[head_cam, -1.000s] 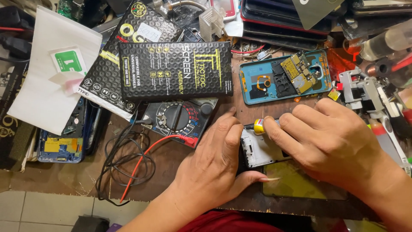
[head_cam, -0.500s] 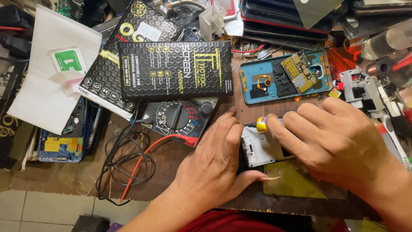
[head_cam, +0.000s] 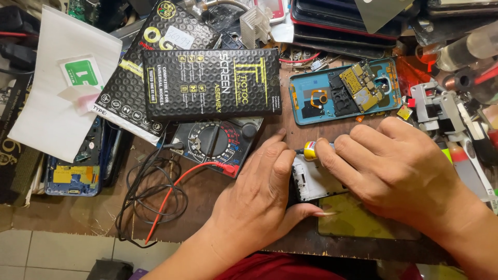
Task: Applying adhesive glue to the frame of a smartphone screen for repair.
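Observation:
My left hand (head_cam: 259, 199) presses down on a small white phone part (head_cam: 317, 180) lying on the brown bench, thumb along its near edge and fingers over its left side. My right hand (head_cam: 399, 173) grips a thin tool with a yellow collar (head_cam: 310, 151), its tip touching the top left edge of the white part. Most of the part is hidden under both hands. A greenish mat (head_cam: 358, 220) lies under my right hand.
An opened blue phone back with circuit boards (head_cam: 342, 93) lies just behind my hands. A black multimeter (head_cam: 215, 142) with red and black leads (head_cam: 171, 181) sits left. Black screen boxes (head_cam: 210, 83), a white sheet (head_cam: 57, 109), a grey clamp (head_cam: 441, 111) and stacked phones crowd the bench.
My right hand and the yellow-collared tool have shifted slightly left along the white part's top edge. My left hand stays in place.

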